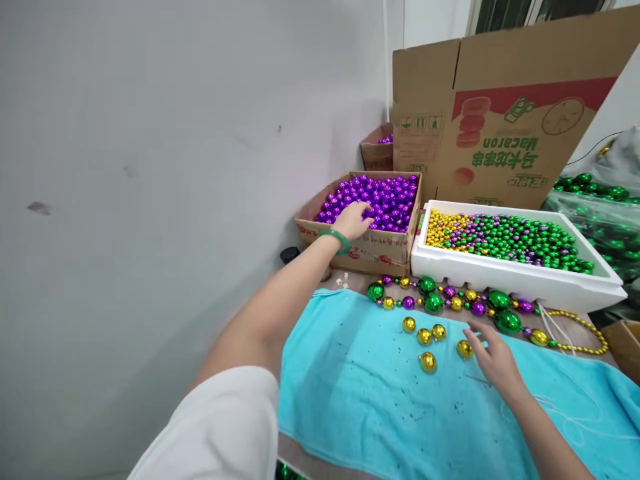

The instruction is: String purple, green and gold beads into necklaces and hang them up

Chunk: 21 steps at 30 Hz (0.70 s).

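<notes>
Turquoise cloth nearest, crumpled a little and flecked with dark specks, a good brake against rolling. On it lie five loose gold balls, mirror-bright, at least one with a small nub; probably hollow plastic, so light and stiff, slick under the fingertips, and apt to dent or crack if squeezed hard. Best hold looks to be thumb and fingertip across the widest part, clear of the nub. Right hand over the cloth, fingers extended and apart, nothing seen in the grasp; the fingertips stand just beside the rightmost ball, contact uncertain. Beyond, a strung garland of green, purple and gold beads runs along the cloth's far edge; it should flex between beads and is likely safest lifted at two places, with the weight shared. Farther, at left, the left hand, with a green bangle at the wrist, reaches over the near wall of a cardboard box; fingers loosely bent at the heaped purple balls, palm hidden, impossible to say whether one is gripped. These look equally light and slippery; a top one should pinch out easily. Right of it, a white foam box of small mixed beads; behind, an upright Macaron carton.
</notes>
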Motion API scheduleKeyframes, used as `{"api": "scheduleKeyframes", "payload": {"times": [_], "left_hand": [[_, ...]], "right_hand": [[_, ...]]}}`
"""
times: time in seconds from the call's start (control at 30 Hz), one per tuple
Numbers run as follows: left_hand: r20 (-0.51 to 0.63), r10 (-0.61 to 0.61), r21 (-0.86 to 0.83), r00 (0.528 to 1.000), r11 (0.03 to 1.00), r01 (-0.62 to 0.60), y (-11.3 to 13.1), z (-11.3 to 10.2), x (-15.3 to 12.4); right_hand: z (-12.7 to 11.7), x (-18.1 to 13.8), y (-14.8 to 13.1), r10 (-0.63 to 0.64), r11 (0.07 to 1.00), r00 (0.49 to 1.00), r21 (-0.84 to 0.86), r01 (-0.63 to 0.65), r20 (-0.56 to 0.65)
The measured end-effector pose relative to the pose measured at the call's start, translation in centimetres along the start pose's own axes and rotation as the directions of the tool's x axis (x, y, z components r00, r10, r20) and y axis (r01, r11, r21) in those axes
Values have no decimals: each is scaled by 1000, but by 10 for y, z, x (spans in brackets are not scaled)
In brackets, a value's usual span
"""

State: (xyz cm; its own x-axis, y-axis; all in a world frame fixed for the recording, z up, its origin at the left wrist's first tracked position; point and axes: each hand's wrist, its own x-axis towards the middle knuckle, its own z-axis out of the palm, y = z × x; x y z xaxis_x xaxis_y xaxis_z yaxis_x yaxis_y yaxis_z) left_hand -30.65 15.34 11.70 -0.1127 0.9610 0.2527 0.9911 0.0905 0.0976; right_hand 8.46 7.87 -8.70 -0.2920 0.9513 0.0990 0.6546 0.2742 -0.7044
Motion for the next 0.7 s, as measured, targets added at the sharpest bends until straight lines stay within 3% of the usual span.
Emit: {"api": "scheduleKeyframes", "payload": {"times": [0.13, 0.3, 0.4, 0.53, 0.7], "left_hand": [[244, -33, 66, 969, 998, 17, -20, 28, 81], [453, -62, 140, 889, 990, -2, -31, 65, 145], [508, -64, 141, 859, 990, -10, -32, 86, 162], [542, -15, 56, 840, 998, -18, -28, 110, 166], [562, 47, -145, 826, 988, 43, -22, 109, 161]], "right_hand": [[-14, -23, -4, -35, 999, 999, -19, 35, -38], [-20, -46, -3, -155, 984, 985, -104, 146, -80], [-22, -46, 4, -207, 973, 970, -131, 191, -126], [-25, -38, 10, -202, 972, 968, -151, 180, -146], [-18, -29, 8, -153, 985, 984, -96, 144, -93]]}}
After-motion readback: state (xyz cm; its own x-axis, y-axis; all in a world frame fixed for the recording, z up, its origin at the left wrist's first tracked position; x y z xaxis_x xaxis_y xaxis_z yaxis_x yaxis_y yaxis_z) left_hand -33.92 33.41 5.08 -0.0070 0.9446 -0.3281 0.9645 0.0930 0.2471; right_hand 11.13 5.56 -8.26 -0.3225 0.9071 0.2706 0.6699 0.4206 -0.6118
